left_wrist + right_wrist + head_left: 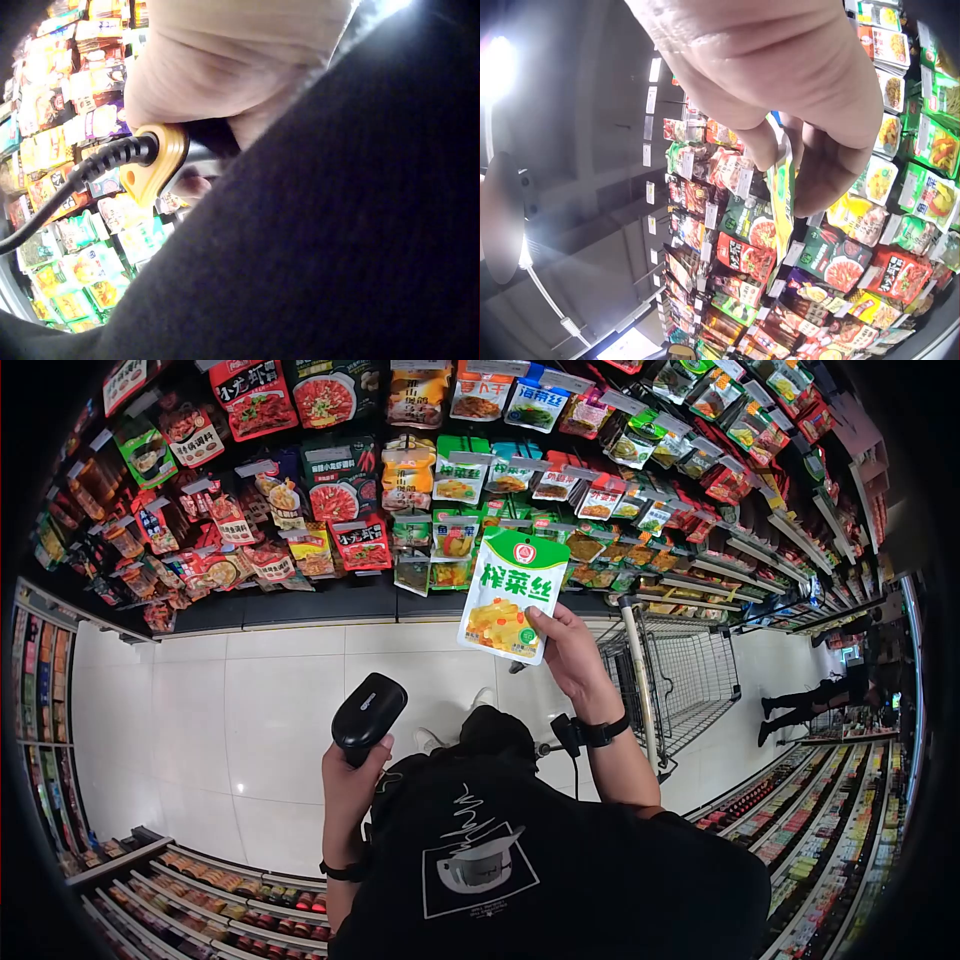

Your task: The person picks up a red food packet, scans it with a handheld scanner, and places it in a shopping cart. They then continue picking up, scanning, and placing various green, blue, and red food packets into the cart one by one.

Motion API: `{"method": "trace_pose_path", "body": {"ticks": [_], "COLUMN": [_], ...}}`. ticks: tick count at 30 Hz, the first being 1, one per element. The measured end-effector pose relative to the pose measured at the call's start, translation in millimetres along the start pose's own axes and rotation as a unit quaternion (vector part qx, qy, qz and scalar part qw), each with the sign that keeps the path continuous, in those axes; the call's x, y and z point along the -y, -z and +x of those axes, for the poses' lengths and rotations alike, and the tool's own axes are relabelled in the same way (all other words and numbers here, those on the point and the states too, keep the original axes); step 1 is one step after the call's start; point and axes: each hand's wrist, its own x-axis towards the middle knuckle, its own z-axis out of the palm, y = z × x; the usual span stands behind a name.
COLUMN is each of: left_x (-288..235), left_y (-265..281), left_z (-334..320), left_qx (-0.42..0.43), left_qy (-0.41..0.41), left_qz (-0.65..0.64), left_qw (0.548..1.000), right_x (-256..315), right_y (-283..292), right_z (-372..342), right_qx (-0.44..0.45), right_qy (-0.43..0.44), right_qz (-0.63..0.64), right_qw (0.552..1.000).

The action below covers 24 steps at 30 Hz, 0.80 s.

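Firstly, one green-and-white pouch [510,592], just past twelve o'clock of the head view's centre, raised in front of the hanging packets [408,465]. Right hand [577,655] pinching it near its five-o'clock corner, thumb across the front, fingers behind; this corner hold presumably leaves most of the printed face uncovered. Secondly, one black handheld scanner [370,712], at eight o'clock, apart from the pouch. Left hand [352,785] wrapped round its handle, the head standing above the grip, apparently so that nothing covers it. Cord [46,211], leaving the yellow-trimmed handle end towards eight o'clock in the left wrist view, probably fixed there to trail clear of the fingers. Lastly, one wire cart [692,665], at three o'clock, perhaps parked there for easy reach.
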Motion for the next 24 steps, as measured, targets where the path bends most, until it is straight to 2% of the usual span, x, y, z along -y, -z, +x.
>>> {"method": "trace_pose_path", "body": {"ticks": [24], "left_x": [5.2], "left_y": [-8.4], "left_z": [-10.1], "left_qx": [-0.032], "left_qy": [0.018], "left_qz": [-0.022], "left_qw": [0.999], "right_x": [-1.6], "right_y": [-7.2], "right_z": [5.0], "right_qx": [0.027], "right_qy": [-0.024], "right_qz": [0.004], "right_qw": [0.999]}}
